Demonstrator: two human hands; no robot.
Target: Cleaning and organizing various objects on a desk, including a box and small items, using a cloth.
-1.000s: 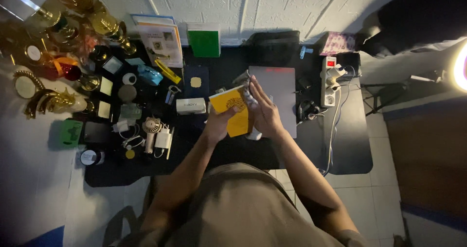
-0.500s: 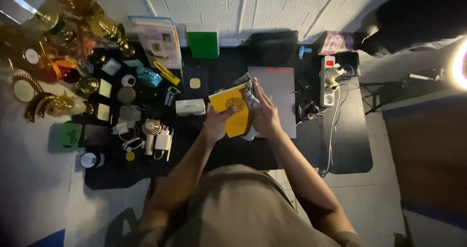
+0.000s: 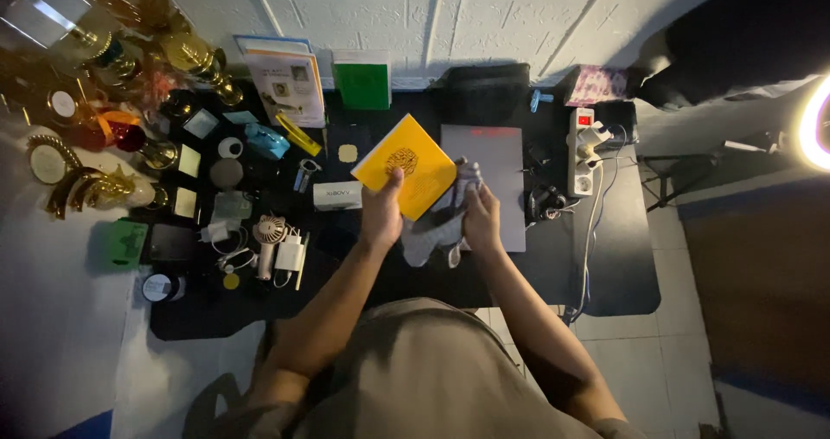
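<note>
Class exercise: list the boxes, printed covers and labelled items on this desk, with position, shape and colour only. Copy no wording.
Yellow square booklet: held in the left hand, dark round emblem.
Small white oblong box: left of that hand.
Green rectangular folder: upright against the wall.
White printed leaflet: beside the folder, pale with small pictures.
Grey cloth: in the right hand.
</note>
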